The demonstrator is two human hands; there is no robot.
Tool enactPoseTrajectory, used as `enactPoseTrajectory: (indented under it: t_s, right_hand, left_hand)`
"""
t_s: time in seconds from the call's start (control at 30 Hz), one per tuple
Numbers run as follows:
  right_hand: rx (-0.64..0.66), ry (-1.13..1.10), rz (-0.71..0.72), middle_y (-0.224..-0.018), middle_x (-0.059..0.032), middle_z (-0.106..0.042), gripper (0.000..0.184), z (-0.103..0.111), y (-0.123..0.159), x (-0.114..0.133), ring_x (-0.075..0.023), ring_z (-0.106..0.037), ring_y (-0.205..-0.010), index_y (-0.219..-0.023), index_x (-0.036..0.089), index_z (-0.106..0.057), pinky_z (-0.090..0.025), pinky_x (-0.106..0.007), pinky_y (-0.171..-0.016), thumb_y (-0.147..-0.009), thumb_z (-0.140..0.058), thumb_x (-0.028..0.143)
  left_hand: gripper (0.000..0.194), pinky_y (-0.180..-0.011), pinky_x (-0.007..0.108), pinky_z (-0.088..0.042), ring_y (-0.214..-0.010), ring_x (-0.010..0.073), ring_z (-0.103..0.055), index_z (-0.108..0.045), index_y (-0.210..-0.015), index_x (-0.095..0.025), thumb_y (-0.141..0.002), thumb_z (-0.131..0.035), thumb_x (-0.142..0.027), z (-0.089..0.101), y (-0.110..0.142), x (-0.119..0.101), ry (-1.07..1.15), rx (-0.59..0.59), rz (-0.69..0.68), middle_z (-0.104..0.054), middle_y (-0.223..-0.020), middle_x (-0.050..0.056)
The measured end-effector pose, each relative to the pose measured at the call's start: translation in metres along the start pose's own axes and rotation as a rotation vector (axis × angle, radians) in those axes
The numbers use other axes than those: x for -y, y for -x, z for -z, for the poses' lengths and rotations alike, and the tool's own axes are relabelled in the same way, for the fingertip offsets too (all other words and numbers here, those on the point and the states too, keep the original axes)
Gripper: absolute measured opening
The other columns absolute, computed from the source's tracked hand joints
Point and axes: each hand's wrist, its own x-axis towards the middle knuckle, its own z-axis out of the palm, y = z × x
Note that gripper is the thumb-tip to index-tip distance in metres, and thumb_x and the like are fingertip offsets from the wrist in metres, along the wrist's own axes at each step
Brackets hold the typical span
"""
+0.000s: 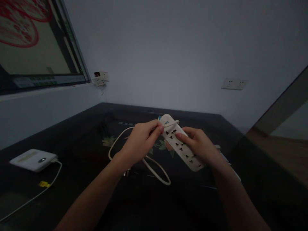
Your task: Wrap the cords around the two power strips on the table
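A white power strip (pixel 179 146) with several sockets is held tilted above a dark tabletop, its far end pointing up and left. My right hand (pixel 201 142) is closed around its right side, thumb over the sockets. At the far end, my left hand (pixel 141 139) pinches the strip's white cord (pixel 158 176) with thumb and fingers. A stretch of cord crosses the strip's face there. The rest loops out left and below my left hand, and the hand hides part of it. Under my left wrist lies a small metallic piece, perhaps the plug's prongs (pixel 126 173).
On the dark glossy table (pixel 187 205), a white flat box (pixel 35 159) with a cable stands at left, near a yellow tag (pixel 44 183). A pale object (pixel 228 162) lies partly behind my right forearm. Wall sockets (pixel 233 84) are at back right, others (pixel 100 78) at back left.
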Motion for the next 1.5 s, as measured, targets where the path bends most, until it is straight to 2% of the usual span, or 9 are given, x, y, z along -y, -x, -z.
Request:
enactPoseTrajectory:
  t_s: [0.3, 0.5, 0.7, 0.9, 1.17, 1.37, 1.5]
  right_hand:
    - [-0.003, -0.227, -0.029, -0.071, -0.0062, -0.067, 0.036, 0.0, 0.003, 0.004, -0.015, -0.056, -0.058, -0.092, 0.014, -0.067, -0.04, -0.026, -0.051, -0.08, -0.055, 0.046]
    - [-0.028, -0.289, -0.058, -0.075, -0.0066, -0.067, 0.037, 0.005, 0.004, -0.001, -0.0138, -0.057, -0.058, -0.09, 0.015, -0.065, -0.039, -0.025, -0.049, -0.082, -0.054, 0.049]
    - [-0.005, -0.226, -0.05, -0.071, -0.0056, -0.066, 0.037, 0.003, 0.003, 0.0, -0.0139, -0.056, -0.057, -0.09, 0.014, -0.064, -0.039, -0.025, -0.049, -0.081, -0.054, 0.048]
    - [0.0, -0.131, -0.043, -0.066, -0.0045, -0.064, 0.036, -0.001, 0.001, 0.001, -0.0151, -0.056, -0.056, -0.089, 0.015, -0.064, -0.039, -0.026, -0.05, -0.083, -0.052, 0.048]
    - [0.037, -0.075, -0.018, -0.071, -0.0059, -0.066, 0.034, -0.008, -0.001, 0.0, -0.0151, -0.056, -0.059, -0.089, 0.015, -0.065, -0.039, -0.026, -0.052, -0.084, -0.051, 0.046]
    - [0.056, 0.009, -0.053, -0.074, -0.0062, -0.067, 0.034, -0.014, -0.003, -0.001, -0.0166, -0.057, -0.063, -0.087, 0.016, -0.066, -0.036, -0.026, -0.052, -0.084, -0.051, 0.046]
    - [0.105, 0.027, -0.019, -0.075, -0.0074, -0.067, 0.035, -0.016, -0.004, 0.0, -0.0176, -0.058, -0.065, -0.087, 0.014, -0.066, -0.036, -0.027, -0.055, -0.084, -0.05, 0.045]
  left_hand:
    - [0.028, -0.053, 0.022, -0.034, -0.057, 0.0097, -0.046, -0.059, -0.073, -0.015, -0.09, -0.044, -0.031, -0.007, 0.0, -0.003, 0.206, -0.063, 0.011, -0.054, -0.062, -0.002]
    - [0.029, -0.048, 0.021, -0.028, -0.053, 0.0087, -0.037, -0.053, -0.067, -0.016, -0.089, -0.046, -0.034, -0.007, 0.001, 0.003, 0.312, -0.129, 0.066, -0.042, -0.057, -0.004]
    - [0.028, -0.043, 0.021, -0.024, -0.049, 0.0076, -0.033, -0.053, -0.068, -0.017, -0.088, -0.049, -0.035, -0.009, -0.002, 0.007, 0.406, -0.228, 0.091, -0.039, -0.055, -0.005]
    - [0.025, -0.045, 0.022, -0.025, -0.05, 0.0086, -0.034, -0.057, -0.07, -0.017, -0.087, -0.051, -0.035, -0.013, 0.0, -0.001, 0.406, -0.284, 0.062, -0.043, -0.056, -0.003]
    - [0.026, -0.042, 0.023, -0.023, -0.046, 0.0085, -0.03, -0.056, -0.073, -0.019, -0.088, -0.049, -0.039, -0.018, 0.001, 0.003, 0.572, -0.313, 0.107, -0.034, -0.052, -0.005]
    - [0.028, -0.039, 0.023, -0.019, -0.044, 0.0075, -0.024, -0.054, -0.076, -0.019, -0.088, -0.05, -0.044, -0.023, -0.002, 0.009, 0.741, -0.317, 0.162, -0.028, -0.052, -0.006]
    - [0.028, -0.04, 0.023, -0.018, -0.045, 0.0075, -0.024, -0.054, -0.076, -0.019, -0.087, -0.05, -0.044, -0.022, -0.004, 0.013, 0.737, -0.325, 0.186, -0.03, -0.054, -0.005]
